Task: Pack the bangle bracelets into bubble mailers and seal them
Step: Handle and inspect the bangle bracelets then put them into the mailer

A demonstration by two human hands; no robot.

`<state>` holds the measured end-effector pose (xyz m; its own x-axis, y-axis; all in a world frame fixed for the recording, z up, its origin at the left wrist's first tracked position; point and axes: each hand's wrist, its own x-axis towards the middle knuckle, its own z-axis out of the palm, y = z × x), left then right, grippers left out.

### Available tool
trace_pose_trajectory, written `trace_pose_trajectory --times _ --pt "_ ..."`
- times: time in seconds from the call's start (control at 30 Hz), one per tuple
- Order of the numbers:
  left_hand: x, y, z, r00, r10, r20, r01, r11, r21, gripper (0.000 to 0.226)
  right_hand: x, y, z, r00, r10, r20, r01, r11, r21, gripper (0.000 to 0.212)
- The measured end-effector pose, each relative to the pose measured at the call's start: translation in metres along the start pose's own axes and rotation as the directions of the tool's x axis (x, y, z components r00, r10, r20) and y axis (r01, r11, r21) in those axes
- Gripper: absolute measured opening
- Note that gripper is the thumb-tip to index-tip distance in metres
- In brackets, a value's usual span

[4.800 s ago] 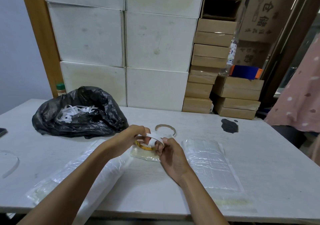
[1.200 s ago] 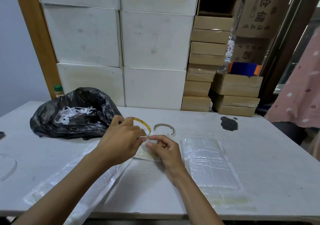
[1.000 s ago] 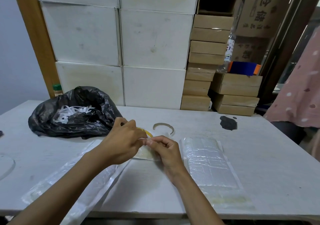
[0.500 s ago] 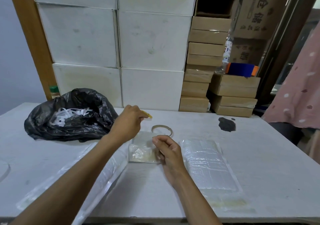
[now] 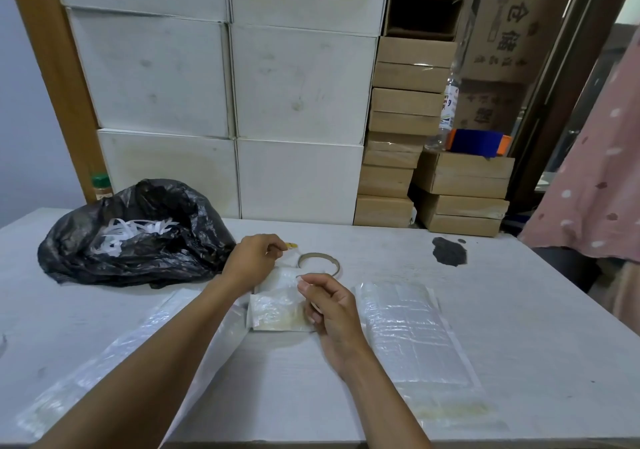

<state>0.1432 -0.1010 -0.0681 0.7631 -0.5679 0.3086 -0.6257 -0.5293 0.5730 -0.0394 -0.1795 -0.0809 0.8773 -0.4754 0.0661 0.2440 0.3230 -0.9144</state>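
Observation:
A small clear bubble mailer [image 5: 275,311] lies flat in the middle of the table. My right hand [image 5: 330,308] is at its right edge, thumb and forefinger pinching the mailer's upper corner. My left hand [image 5: 254,258] hovers just behind the mailer with its fingers curled round a yellow bangle [image 5: 292,246]; only a short yellow tip shows past the fingertips. A second, grey bangle [image 5: 318,262] lies loose on the table behind the mailer, touched by neither hand.
A stack of clear mailers [image 5: 412,331] lies to the right, and a long clear plastic bag [image 5: 138,351] runs under my left forearm. A black bag of white strips [image 5: 138,234] sits back left. Boxes [image 5: 298,178] line the back; a person in pink [image 5: 599,185] stands at the right.
My left hand lifted the yellow bangle off the mailer and carried it a little back. My right hand stayed at the mailer's right edge and raised its fingertips.

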Motion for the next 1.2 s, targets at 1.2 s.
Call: trace_pose_trajectory --times 1.2 --pt "-0.005 -0.010 0.015 0.984 -0.053 0.172 0.148 0.785 -0.602 0.022 0.007 0.003 -0.002 0.999 0.009 0.032 -0.010 0.999 0.037 0.008"
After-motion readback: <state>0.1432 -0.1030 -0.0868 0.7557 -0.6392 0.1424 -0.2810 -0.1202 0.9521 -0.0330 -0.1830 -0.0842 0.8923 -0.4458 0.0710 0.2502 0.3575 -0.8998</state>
